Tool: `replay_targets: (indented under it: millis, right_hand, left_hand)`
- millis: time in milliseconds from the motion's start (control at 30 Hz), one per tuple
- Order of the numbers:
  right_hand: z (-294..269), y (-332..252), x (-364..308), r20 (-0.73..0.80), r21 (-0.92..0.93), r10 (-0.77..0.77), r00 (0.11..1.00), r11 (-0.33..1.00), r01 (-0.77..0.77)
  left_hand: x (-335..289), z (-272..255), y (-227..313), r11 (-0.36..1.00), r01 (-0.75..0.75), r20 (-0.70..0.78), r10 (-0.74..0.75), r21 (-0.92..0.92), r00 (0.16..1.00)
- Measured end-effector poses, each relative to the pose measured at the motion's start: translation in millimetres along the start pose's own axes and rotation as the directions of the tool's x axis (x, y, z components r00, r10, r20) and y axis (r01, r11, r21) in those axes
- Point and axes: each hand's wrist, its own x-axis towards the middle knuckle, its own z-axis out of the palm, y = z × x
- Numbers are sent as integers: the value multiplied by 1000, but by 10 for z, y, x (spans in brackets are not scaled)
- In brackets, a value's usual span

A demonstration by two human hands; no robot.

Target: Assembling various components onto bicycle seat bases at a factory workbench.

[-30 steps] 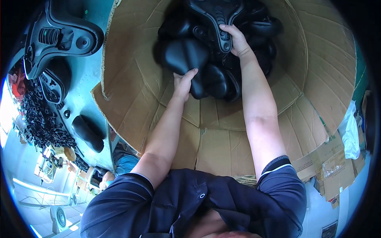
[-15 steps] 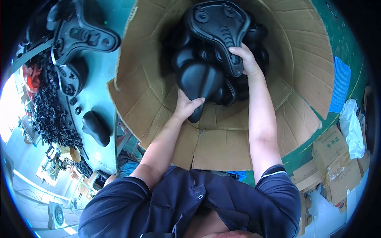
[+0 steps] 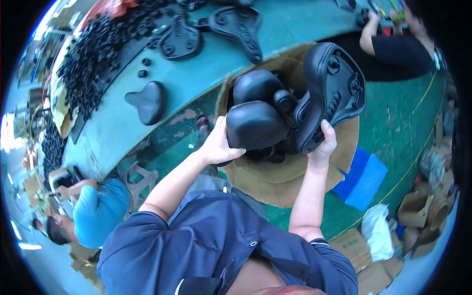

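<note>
My left hand (image 3: 219, 144) grips a smooth black bicycle saddle (image 3: 256, 125), thumb along its near edge and other fingers partly hidden under it. My right hand (image 3: 324, 143) is closed round the narrow nose of another saddle (image 3: 339, 93), which is tilted up with its ribbed underside and fittings facing right. Between and behind these two, another rounded saddle (image 3: 258, 86) and further black parts crowd together. Whether they hang with the held ones or rest in the box is unclear. Below them stands a round-looking cardboard box (image 3: 275, 189).
At left runs a green-topped table (image 3: 110, 132) with a heap of small black parts (image 3: 93, 69), saddle undersides (image 3: 236, 29) and a lone saddle (image 3: 150, 102). One person (image 3: 101, 211) sits lower left, another (image 3: 400, 54) upper right. A blue crate (image 3: 363, 178) stands right of the box.
Both hands have raised their saddles out of the box's depth, toward me. My view has turned, so the table now spreads across the upper left and two people show.
</note>
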Motion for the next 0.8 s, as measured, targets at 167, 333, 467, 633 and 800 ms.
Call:
replay_targets:
  millis: [167,333,467,633,800]
  right_hand:
    - [1567,283,432,157,84,-41,987,996,28]
    - [3110,1146,1112,220,31,-116,969,993,112]
    - [3441,1806,1748,155,-178,20,988,984,8]
    - [3492,2343,2269,12,-271,123,992,956,-115]
    - [3507,2403,2814,-27,-292,156,987,943,-157]
  left_hand:
    - [-379,-1257,50,1000,9,-196,-5,20,980]
    - [-573,-2496,-542,987,90,-408,-28,132,912]
    - [-1104,-3481,-968,948,154,-473,-4,279,881]
    - [-2164,-4349,-1928,799,86,-424,221,595,878]
    - [-2819,-4802,-2945,500,46,-186,235,865,954]
